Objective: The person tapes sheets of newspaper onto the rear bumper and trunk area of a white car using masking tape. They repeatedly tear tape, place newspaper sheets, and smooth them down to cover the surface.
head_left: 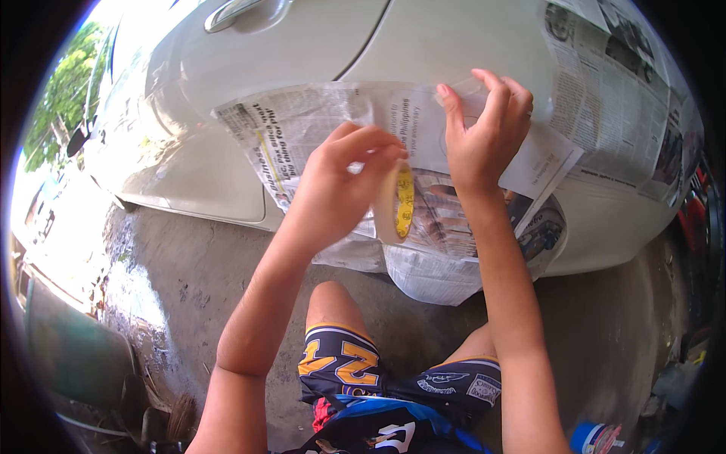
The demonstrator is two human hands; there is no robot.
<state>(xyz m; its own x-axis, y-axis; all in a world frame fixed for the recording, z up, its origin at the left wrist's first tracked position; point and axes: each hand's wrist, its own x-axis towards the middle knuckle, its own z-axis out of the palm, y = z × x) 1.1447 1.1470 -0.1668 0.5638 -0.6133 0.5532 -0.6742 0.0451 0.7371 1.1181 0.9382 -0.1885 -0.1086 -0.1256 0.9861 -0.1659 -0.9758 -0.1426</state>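
Observation:
My left hand (340, 189) is closed on a roll of masking tape (404, 203) with a yellow core, which hangs on edge below the fingers. My right hand (493, 132) pinches a short, pale strip of tape (463, 89) between thumb and forefinger. That strip lies by the upper edge of a newspaper sheet (363, 106), over the pale car panel (454, 38). The sheet spreads over the car's lower side behind both hands. Its lower part drapes over what looks like the wheel, which is hidden.
More newspaper (612, 98) covers the car's rear at the right. A door handle (231, 13) is at the upper left. On the concrete floor (219, 303) stand a dark green bin (76, 348) at left and a blue-capped bottle (594, 437) at lower right.

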